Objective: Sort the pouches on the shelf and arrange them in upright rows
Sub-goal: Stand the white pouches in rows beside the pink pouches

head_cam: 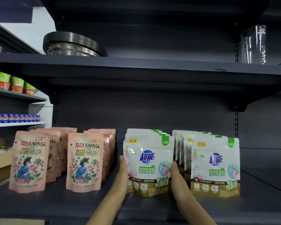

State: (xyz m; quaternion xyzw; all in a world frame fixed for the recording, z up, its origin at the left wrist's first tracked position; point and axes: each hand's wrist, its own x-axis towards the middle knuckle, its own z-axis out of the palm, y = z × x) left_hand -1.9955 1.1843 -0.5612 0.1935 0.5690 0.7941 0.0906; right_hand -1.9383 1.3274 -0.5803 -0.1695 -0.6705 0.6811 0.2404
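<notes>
Both hands, left hand and right hand, press flat, fingers straight, against the sides of the left white pouch row on the shelf. Step: squaring this row. Next: release without toppling it.

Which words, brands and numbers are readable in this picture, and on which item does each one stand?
"立白 大师香氛", "72小时": front pink pouch.
"3.8元": the price tag on that pouch.
"超能", "6颗", "3合1", "10", "30": front white pouch, between left hand and right hand.
Smaller print on all pouches, cups and cans: too blurred.
</notes>
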